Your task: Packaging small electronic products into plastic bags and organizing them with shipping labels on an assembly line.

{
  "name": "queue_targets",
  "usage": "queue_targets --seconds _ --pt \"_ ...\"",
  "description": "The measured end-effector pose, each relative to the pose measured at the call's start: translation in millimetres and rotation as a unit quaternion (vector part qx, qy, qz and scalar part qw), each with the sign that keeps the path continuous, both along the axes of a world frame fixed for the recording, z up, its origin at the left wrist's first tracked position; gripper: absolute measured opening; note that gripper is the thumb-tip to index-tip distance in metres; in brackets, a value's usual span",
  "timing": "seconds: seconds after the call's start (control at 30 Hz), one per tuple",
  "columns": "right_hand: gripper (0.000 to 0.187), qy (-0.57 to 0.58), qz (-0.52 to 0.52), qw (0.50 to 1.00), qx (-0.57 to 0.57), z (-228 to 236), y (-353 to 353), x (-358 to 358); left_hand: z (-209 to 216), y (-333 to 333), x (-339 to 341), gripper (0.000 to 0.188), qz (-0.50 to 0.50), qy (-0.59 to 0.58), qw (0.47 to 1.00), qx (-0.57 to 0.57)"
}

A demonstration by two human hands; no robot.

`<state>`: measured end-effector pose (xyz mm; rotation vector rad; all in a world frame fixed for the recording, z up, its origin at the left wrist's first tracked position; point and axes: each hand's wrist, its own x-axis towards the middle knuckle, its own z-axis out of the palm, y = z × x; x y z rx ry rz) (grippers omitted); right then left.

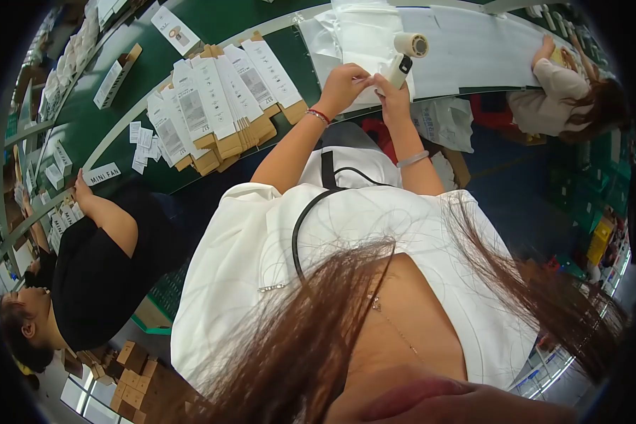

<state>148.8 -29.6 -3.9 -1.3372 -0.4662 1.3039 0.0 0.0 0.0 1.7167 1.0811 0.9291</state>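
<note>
A cream-white handheld mini fan (pixel 401 65) with a round head and a dark panel on its body is tilted up over the table's near edge. My right hand (pixel 394 97) is closed round the lower part of its handle. Close beside it, my left hand (pixel 346 86) has its thumb and fingers pinched together near the handle's end; whatever is between the fingertips is too small to make out. White plastic bags (pixel 364 28) lie in a stack just beyond the fan.
Overlapping flat-folded cartons (pixel 219 99) cover the table to my left, with small paper slips (pixel 145 148) beside them. A white box (pixel 175 32) lies farther back. One co-worker (pixel 99 261) in black is at left, another (pixel 565 92) at far right. A plastic bag (pixel 445 120) hangs below the edge.
</note>
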Motion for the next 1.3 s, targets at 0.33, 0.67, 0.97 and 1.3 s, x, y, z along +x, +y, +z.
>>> queue_targets --seconds 0.33,0.67,0.97,1.3 --pt "0.039 -0.377 0.078 0.923 0.002 4 -26 19 -1 6 -7 0.013 0.236 -0.065 0.964 -0.106" --pt "0.042 -0.318 0.276 0.901 0.107 18 -67 34 20 2 -24 0.018 0.081 -0.222 0.943 -0.236" --pt "0.059 -0.12 0.212 0.969 -0.041 63 -73 11 17 -36 -22 0.012 0.053 -0.034 0.998 -0.013" --pt "0.069 0.409 0.133 0.884 0.184 59 -66 20 82 -60 -13 0.004 0.082 -0.014 0.995 0.049"
